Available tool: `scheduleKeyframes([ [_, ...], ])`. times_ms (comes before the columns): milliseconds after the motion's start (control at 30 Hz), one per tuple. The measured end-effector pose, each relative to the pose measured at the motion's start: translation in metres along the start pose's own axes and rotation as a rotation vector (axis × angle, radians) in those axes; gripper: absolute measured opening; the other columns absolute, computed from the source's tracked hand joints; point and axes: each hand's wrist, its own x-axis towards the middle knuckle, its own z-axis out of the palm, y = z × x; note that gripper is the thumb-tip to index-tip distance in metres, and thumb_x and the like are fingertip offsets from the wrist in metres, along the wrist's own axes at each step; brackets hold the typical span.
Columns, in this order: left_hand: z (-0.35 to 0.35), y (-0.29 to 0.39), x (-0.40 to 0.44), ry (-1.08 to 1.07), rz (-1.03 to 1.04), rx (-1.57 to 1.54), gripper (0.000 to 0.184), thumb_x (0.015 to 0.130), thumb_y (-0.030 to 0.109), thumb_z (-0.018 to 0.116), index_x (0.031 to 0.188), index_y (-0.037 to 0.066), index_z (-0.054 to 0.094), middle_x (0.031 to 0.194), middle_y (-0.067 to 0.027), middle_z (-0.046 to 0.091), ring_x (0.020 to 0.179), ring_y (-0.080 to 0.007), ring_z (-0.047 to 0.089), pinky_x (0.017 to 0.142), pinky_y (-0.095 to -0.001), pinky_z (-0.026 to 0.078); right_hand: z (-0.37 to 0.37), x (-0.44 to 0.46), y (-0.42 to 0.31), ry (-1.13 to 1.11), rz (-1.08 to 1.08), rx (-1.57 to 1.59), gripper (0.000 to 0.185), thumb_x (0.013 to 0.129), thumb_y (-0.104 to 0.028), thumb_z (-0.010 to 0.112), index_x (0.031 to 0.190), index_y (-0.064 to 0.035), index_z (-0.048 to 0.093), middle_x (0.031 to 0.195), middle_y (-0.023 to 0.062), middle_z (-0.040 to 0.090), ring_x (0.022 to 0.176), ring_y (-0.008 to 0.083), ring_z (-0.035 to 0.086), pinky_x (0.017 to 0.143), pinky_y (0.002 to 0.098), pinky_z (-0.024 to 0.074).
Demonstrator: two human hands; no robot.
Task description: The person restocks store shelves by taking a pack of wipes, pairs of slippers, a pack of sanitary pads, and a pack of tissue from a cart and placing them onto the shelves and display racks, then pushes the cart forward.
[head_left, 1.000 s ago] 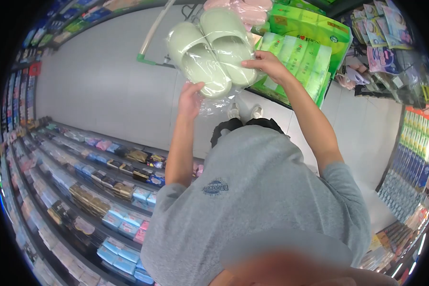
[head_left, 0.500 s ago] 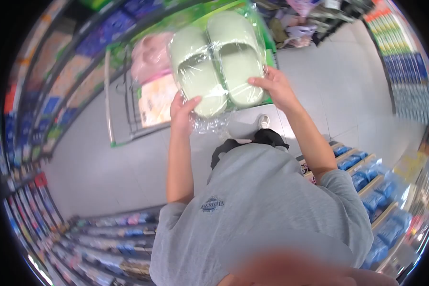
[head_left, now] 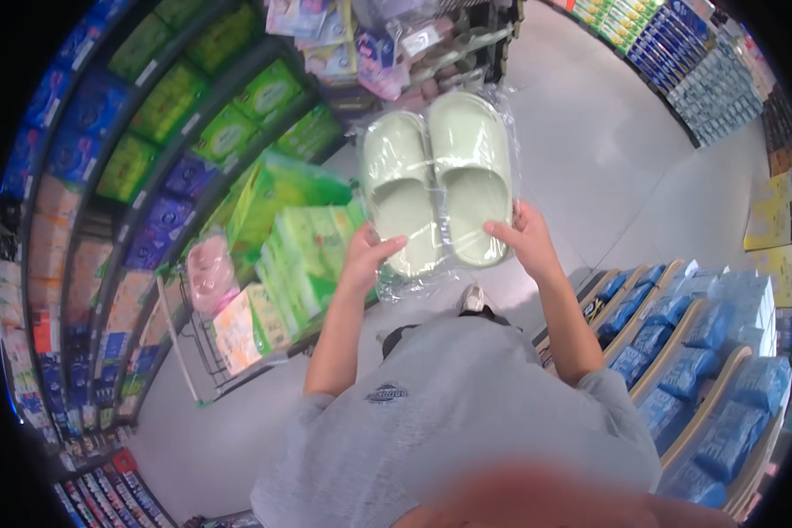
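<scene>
The left hand and right hand grip the heel end of the bagged pale-green slide slippers, thumbs on top; neither hand is nearer, each pinching its own side; the pair's long axis runs roughly twelve to six o'clock, toes at twelve; the slippers thus lie between the hands and beyond them; the shopping cart stands toward eight o'clock.
</scene>
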Motion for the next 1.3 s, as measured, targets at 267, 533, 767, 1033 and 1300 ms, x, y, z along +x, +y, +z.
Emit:
scheduleKeyframes([
  [267,0.145,-0.025,0.099,-0.106,-0.176,0.117,0.055,0.074,0.005,0.071,0.121,-0.006,0.045,0.106,-0.0142,0.061,0.095,-0.0198,0.061,0.084,-0.0313,0.048,-0.160,-0.014,-0.014,0.180,0.021,-0.028,0.040,0.080,-0.011,0.068,0.114,0.0047,0.052,0.104,0.0095,0.062,0.092,0.0128,0.059,0.082,0.0275,0.0464],
  [533,0.207,-0.042,0.178,-0.152,-0.188,0.175,0.064,0.075,0.008,0.072,0.127,-0.006,0.038,0.106,-0.0136,0.060,0.093,-0.0196,0.061,0.081,-0.0307,0.049,-0.244,0.014,-0.018,0.231,0.038,0.026,0.037,0.081,-0.009,0.068,0.113,0.0039,0.053,0.102,0.0078,0.063,0.091,0.0123,0.059,0.081,0.0271,0.0467],
  [767,0.256,-0.062,0.284,-0.223,-0.125,0.113,0.063,0.076,0.007,0.072,0.128,-0.006,0.038,0.103,-0.0118,0.061,0.090,-0.0171,0.062,0.078,-0.0288,0.050,-0.324,0.080,-0.033,0.314,0.003,0.008,0.038,0.081,-0.006,0.068,0.114,0.0039,0.052,0.101,0.0078,0.064,0.090,0.0124,0.060,0.081,0.0281,0.0475],
  [1033,0.313,-0.048,0.422,-0.228,-0.170,0.070,0.058,0.076,0.005,0.071,0.125,-0.006,0.042,0.103,-0.0117,0.062,0.089,-0.0159,0.062,0.078,-0.0282,0.050,-0.413,0.199,-0.088,0.294,0.066,-0.118,0.033,0.082,-0.010,0.068,0.110,0.0033,0.056,0.098,0.0064,0.064,0.084,0.0105,0.060,0.076,0.0249,0.0473],
  [1300,0.329,-0.018,0.507,-0.138,-0.064,0.004,0.053,0.076,0.004,0.071,0.121,-0.005,0.046,0.104,-0.0120,0.062,0.090,-0.0158,0.062,0.079,-0.0272,0.049,-0.462,0.314,-0.124,0.156,0.111,-0.270,0.034,0.083,-0.014,0.066,0.112,0.0033,0.057,0.098,0.0050,0.065,0.086,0.0094,0.058,0.079,0.0246,0.0442],
])
